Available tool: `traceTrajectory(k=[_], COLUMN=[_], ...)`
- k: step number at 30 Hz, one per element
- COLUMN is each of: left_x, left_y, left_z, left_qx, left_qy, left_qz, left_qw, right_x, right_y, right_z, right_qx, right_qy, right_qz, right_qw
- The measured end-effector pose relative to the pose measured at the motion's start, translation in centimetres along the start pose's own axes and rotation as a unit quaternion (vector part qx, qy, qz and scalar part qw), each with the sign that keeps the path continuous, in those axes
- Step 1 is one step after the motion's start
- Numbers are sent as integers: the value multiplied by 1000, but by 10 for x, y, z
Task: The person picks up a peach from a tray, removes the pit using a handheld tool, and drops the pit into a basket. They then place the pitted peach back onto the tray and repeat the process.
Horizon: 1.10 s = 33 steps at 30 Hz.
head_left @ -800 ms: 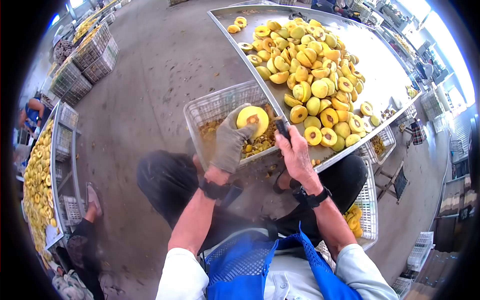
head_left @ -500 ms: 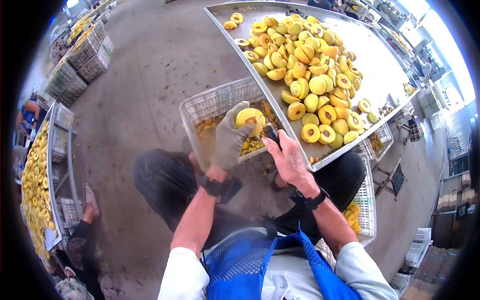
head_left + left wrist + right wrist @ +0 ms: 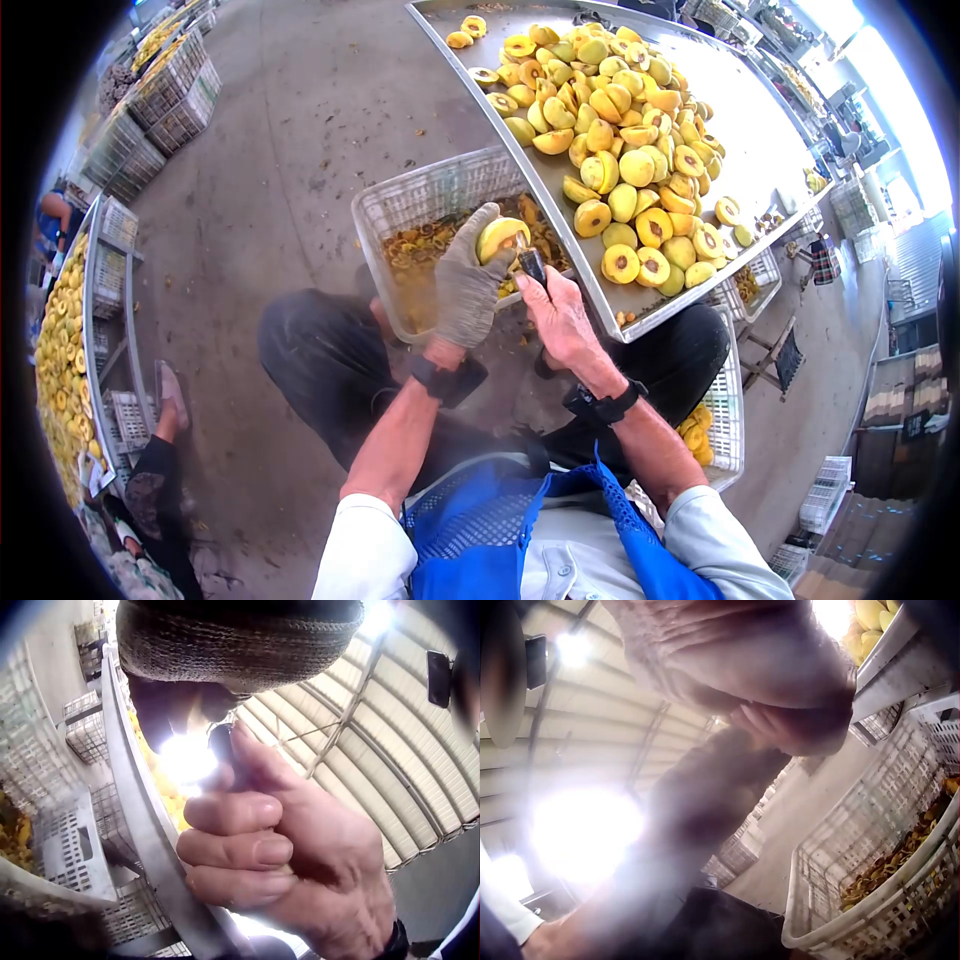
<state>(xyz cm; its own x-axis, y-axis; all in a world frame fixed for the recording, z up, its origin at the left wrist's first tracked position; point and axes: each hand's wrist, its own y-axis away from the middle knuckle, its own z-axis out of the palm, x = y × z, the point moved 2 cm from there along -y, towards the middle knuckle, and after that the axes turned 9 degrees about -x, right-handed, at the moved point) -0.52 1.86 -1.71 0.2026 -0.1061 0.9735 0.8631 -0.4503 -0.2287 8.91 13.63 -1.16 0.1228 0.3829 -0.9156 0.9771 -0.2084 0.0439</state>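
Note:
My left hand [image 3: 466, 288], in a grey knit glove, holds a yellow peach half [image 3: 498, 238] over a crate. The bare right hand [image 3: 562, 318] grips the black handle of a small pitting tool [image 3: 532, 266], whose metal tip meets the peach's cut face at the pit. In the left wrist view the right hand's fingers [image 3: 240, 851] curl round the handle, while the glove [image 3: 240, 645] hides most of the fruit. The right wrist view has the right hand [image 3: 735, 660] up close and the gloved hand blurred behind it.
Below the hands, a white plastic crate [image 3: 372, 222] contains peach scraps. A metal table [image 3: 545, 190] bearing a heap of peach halves [image 3: 625, 120] slants along the right. Another crate [image 3: 735, 420] with yellow fruit stands by the right knee. Other people work at the left.
The peach half has tilted in the gloved hand, its cut face turning toward the right. The right hand has moved slightly left and down, bringing the tool tip to the pit.

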Motion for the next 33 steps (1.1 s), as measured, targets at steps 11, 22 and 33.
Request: traceTrajectory(k=[11, 22, 33], left_x=[-1, -9, -47], left_y=[2, 2, 5], left_z=[-14, -20, -8], left_qx=[-93, -237, -253], left_qy=[-86, 1, 144], left_qz=[28, -33, -115], left_qw=[992, 971, 950], right_x=[-8, 24, 25], right_y=[14, 24, 34], right_z=[9, -10, 8], right_qx=[-134, -199, -147], right_qy=[-253, -343, -26], right_qz=[160, 255, 165], right_qw=[945, 882, 975])
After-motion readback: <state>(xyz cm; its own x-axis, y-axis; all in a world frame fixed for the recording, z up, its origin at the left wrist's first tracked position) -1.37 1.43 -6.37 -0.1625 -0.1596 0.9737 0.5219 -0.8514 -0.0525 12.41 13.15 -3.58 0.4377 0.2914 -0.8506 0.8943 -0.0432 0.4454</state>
